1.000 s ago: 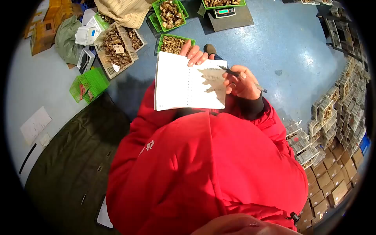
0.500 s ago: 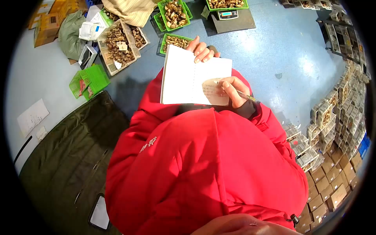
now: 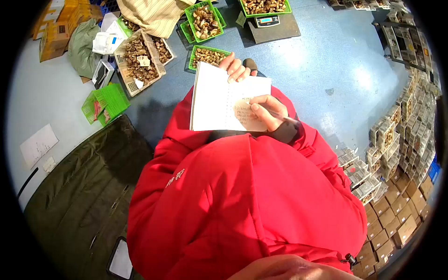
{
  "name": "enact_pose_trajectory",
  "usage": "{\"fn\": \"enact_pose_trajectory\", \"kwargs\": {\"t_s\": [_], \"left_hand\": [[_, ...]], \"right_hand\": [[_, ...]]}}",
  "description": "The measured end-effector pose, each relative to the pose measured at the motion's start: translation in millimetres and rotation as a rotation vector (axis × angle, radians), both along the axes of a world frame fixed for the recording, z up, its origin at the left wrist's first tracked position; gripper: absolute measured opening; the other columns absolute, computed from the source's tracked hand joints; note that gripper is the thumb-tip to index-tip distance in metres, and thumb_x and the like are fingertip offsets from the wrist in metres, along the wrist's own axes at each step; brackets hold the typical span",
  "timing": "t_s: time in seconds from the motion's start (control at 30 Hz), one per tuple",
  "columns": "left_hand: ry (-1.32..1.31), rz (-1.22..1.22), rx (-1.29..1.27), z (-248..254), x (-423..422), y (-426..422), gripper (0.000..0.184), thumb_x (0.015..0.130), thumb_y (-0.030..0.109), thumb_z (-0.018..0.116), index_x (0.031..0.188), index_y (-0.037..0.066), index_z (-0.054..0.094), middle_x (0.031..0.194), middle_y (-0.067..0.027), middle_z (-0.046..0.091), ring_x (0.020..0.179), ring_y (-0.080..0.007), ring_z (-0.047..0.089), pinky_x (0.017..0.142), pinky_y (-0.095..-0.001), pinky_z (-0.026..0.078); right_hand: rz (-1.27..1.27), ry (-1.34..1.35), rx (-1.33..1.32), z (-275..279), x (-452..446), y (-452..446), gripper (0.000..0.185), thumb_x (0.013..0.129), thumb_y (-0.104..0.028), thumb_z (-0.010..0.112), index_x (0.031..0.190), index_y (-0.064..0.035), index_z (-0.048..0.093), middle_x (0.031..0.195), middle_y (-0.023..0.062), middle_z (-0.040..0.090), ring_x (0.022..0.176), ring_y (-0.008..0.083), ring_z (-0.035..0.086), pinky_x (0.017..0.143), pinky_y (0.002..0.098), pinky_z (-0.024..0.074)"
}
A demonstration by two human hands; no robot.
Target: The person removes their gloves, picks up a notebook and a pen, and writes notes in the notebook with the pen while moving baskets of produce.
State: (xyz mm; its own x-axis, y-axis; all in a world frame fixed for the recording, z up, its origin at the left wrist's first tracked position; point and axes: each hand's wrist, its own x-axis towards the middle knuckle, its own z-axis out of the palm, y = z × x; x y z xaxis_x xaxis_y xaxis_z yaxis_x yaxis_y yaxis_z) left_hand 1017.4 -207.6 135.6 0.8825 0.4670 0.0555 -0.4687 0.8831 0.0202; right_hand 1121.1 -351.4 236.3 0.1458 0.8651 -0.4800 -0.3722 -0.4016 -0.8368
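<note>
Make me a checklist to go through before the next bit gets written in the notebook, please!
1. Is the notebook open? Ok: two pages show.
2. Is the left hand holding it? Ok: its fingers are over the top edge.
3. Is the pen in the right hand? Ok.
4. Is the pen's tip touching the paper? Cannot tell: it's too blurry there.
5. Is the light even on the written page? Not ok: a shadow falls on part of it.
6. Can we read the number on the scale? Cannot tell: it's too small here.
</note>
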Motion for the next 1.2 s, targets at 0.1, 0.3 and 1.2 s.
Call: {"fn": "enact_pose_trajectory", "kwargs": {"t_s": [0.1,0.3,1.2], "left_hand": [[-0.014,0.004,-0.019,-3,2,-4,0.049,0.098,0.031,0.017,0.056,0.017,0.038,0.046,0.0034,0.036,0.06,-0.0116,0.04,0.094,-0.0334,0.036],[0.033,-0.011,-0.024,-2,-1,-13,0.051,0.098,0.031,0.018,0.054,0.017,0.039,0.047,0.0029,0.039,0.058,-0.0123,0.043,0.096,-0.0333,0.036],[0.068,0.188,-0.067,18,-13,1,0.047,0.098,0.034,0.019,0.06,0.017,0.041,0.051,0.0042,0.04,0.063,-0.0104,0.044,0.101,-0.0409,0.031]], "right_hand": [[-0.024,0.0,-0.065,8,2,2,0.016,0.086,-0.016,0.056,0.089,-0.0005,0.059,0.071,0.0026,0.057,0.06,0.0072,0.051,0.057,0.0215,0.0422],[0.032,-0.017,-0.039,23,0,8,0.014,0.087,-0.013,0.053,0.089,-0.0002,0.058,0.071,0.0024,0.057,0.059,0.0072,0.051,0.055,0.0211,0.0418],[-0.143,0.036,-0.042,11,7,13,0.015,0.087,-0.015,0.055,0.087,-0.0005,0.057,0.074,0.0063,0.059,0.059,0.0099,0.053,0.055,0.0236,0.0432]]}}
